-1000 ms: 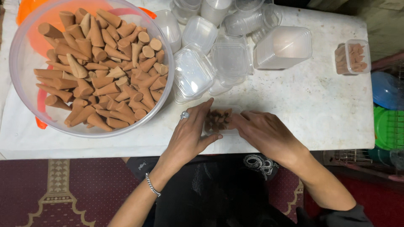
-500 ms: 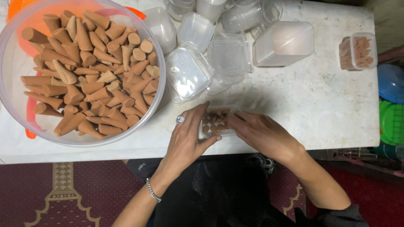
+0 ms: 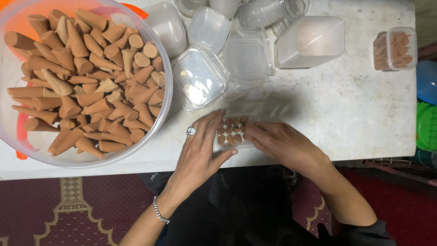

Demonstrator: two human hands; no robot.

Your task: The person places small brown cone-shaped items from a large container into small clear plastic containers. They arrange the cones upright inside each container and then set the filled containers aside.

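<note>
Looking down from my head camera, I see both hands closed around a small clear box (image 3: 232, 132) of brown cones at the near edge of the white bench (image 3: 355, 109). My left hand (image 3: 200, 150), a ring on one finger and a bracelet at the wrist, cups the box's left side with fingers curled against it; my right hand (image 3: 277, 143) presses on its right side, fingertips on the box. The cones inside stand upright in rows, flat ends up. To the left sits a large clear bowl (image 3: 166, 98) heaped with bigger cones (image 3: 86, 77). Behind the box lie empty clear tubs (image 3: 200, 75) and a stack of lids (image 3: 309, 41). A filled box (image 3: 395, 48) stands at the far right corner.
</note>
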